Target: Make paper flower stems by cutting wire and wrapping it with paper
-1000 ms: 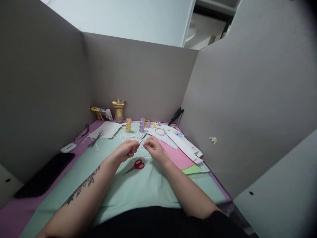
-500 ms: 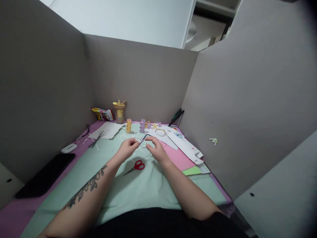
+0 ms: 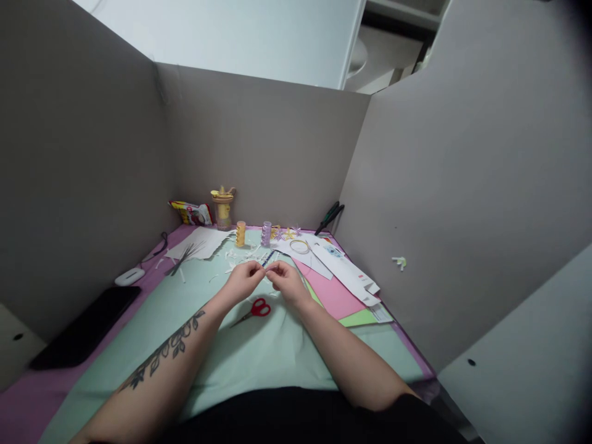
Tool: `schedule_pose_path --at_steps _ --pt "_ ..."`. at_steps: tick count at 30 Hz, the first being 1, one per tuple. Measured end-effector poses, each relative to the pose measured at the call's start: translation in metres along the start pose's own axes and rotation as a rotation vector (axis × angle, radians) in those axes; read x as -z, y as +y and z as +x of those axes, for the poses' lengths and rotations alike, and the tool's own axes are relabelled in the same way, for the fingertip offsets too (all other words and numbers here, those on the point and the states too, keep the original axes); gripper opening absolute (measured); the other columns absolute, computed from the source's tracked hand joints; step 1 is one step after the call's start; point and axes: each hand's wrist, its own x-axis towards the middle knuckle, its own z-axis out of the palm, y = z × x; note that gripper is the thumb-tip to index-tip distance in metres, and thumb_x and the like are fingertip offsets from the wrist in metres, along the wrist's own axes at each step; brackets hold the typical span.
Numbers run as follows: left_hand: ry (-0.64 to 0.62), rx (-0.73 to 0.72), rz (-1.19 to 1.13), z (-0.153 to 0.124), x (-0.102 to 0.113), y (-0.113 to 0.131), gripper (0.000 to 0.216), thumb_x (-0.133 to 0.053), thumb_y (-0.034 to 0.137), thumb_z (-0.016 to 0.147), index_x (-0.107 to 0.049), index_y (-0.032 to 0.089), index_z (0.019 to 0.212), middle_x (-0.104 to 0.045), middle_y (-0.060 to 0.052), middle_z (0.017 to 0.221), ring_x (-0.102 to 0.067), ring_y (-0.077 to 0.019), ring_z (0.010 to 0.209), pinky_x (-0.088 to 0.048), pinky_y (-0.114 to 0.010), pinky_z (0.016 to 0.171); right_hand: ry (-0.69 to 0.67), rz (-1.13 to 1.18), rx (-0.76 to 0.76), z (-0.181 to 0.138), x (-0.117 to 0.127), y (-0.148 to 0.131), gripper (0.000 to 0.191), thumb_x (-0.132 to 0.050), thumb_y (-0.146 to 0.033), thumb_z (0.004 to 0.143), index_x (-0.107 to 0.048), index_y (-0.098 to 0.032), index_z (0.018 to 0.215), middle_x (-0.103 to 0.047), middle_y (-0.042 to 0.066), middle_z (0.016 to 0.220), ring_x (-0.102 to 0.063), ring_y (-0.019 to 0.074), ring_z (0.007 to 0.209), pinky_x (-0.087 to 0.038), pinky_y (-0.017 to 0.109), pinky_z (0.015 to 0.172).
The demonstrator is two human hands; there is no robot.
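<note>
Over the middle of the pale green cloth, my left hand (image 3: 244, 281) and my right hand (image 3: 289, 285) meet fingertip to fingertip. Both are closed in a pinch, but whatever sits between the fingers is too small and covered to name. Red-handled scissors (image 3: 260, 308) lie just below my hands, blades pointing down to the left. White paper scraps (image 3: 252, 254) are scattered beyond the fingers. A thin dark blue stick-like thing (image 3: 268, 256) shows right behind the fingertips; I cannot tell whether it is held.
An orange spool (image 3: 240, 234) and a purple spool (image 3: 266, 234) stand behind. Dark strips (image 3: 187, 256) rest on paper at left. A pink sheet (image 3: 335, 291), a white box (image 3: 342, 268) and a wire coil (image 3: 300, 246) lie right. A black tablet-like slab (image 3: 86, 327) is near left.
My right hand has moved left and its fingers have closed from a spread shape into a pinch against my left fingertips. My left hand has barely moved.
</note>
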Motion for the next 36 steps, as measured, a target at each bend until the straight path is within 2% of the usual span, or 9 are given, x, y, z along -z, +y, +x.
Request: schedule_pose_path --at_steps 8,11,14,18,22,25,28,30,36 --pt "-0.017 0.064 -0.045 0.000 -0.002 0.000 0.027 -0.043 0.037 0.078 -0.055 0.016 0.067 -0.053 0.002 0.058 -0.048 -0.0125 0.053 -0.037 -0.024 0.052 0.051 -0.101 0.053 -0.001 -0.001 -0.001 0.016 -0.060 -0.033 0.070 -0.054 -0.018 0.071 -0.048 -0.004 0.058 -0.037 0.0088 0.048 -0.029 0.022 0.046" --pt "-0.040 0.087 -0.061 -0.001 -0.008 -0.005 0.037 -0.040 0.044 0.082 -0.054 0.015 0.101 -0.061 -0.001 0.069 -0.055 -0.0139 0.054 -0.043 -0.026 0.053 0.102 -0.099 0.077 0.002 0.001 0.002 0.014 -0.058 -0.032 0.072 -0.053 -0.019 0.071 -0.048 -0.004 0.059 -0.037 0.0089 0.048 -0.030 0.023 0.046" --pt "-0.008 0.030 0.022 0.001 -0.008 -0.007 0.053 -0.037 0.047 0.085 -0.037 0.013 0.126 -0.066 -0.009 0.090 -0.063 -0.0191 0.075 -0.049 -0.034 0.071 0.138 -0.078 0.071 0.004 0.004 0.004 0.014 -0.058 -0.032 0.072 -0.053 -0.019 0.072 -0.046 -0.005 0.059 -0.036 0.0086 0.048 -0.030 0.022 0.045" --pt "0.183 -0.075 0.427 0.002 0.027 -0.003 0.050 -0.044 0.046 0.083 -0.046 0.016 0.123 -0.052 -0.016 0.126 -0.047 -0.0285 0.118 -0.037 -0.046 0.099 0.164 -0.046 0.047 0.004 0.008 0.004 0.015 -0.060 -0.032 0.071 -0.052 -0.019 0.071 -0.041 -0.006 0.056 -0.034 0.0080 0.046 -0.027 0.022 0.043" --pt "0.429 0.221 0.794 -0.011 0.093 -0.017 0.061 -0.047 0.053 0.079 -0.045 0.020 0.129 -0.027 -0.018 0.146 -0.018 -0.0428 0.134 -0.021 -0.070 0.097 0.166 -0.024 0.053 0.003 0.009 0.002 0.016 -0.060 -0.032 0.070 -0.052 -0.019 0.070 -0.040 -0.006 0.057 -0.033 0.0074 0.046 -0.026 0.021 0.043" --pt "0.613 0.432 0.848 -0.026 0.130 -0.048 0.072 -0.041 0.056 0.080 -0.033 0.013 0.138 -0.013 -0.024 0.150 -0.004 -0.0472 0.135 -0.018 -0.075 0.093 0.164 -0.027 0.049 0.002 0.008 0.002 0.016 -0.060 -0.033 0.070 -0.052 -0.019 0.070 -0.041 -0.006 0.057 -0.033 0.0075 0.046 -0.026 0.021 0.043" --pt "0.636 0.557 0.804 -0.034 0.141 -0.079 0.078 -0.039 0.058 0.080 -0.029 0.010 0.141 -0.007 -0.026 0.150 0.001 -0.0492 0.134 -0.012 -0.077 0.092 0.150 -0.053 0.033 0.001 0.007 0.003 0.016 -0.060 -0.033 0.070 -0.052 -0.018 0.071 -0.041 -0.005 0.057 -0.032 0.0076 0.046 -0.025 0.022 0.043" --pt "0.628 0.552 0.759 -0.032 0.140 -0.091 0.080 -0.037 0.059 0.080 -0.022 0.012 0.144 -0.004 -0.024 0.151 0.000 -0.0486 0.135 -0.012 -0.077 0.091 0.146 -0.060 0.028 0.000 0.006 0.004 0.016 -0.060 -0.033 0.070 -0.053 -0.018 0.071 -0.041 -0.005 0.057 -0.032 0.0077 0.046 -0.025 0.022 0.043" --pt "0.654 0.554 0.560 -0.023 0.137 -0.099 0.087 -0.042 0.058 0.080 -0.003 0.017 0.146 0.009 -0.021 0.152 -0.008 -0.0524 0.131 -0.023 -0.076 0.086 0.145 -0.061 0.029 -0.002 0.005 0.005 0.016 -0.061 -0.032 0.070 -0.053 -0.019 0.072 -0.041 -0.005 0.059 -0.032 0.0080 0.047 -0.025 0.023 0.045"
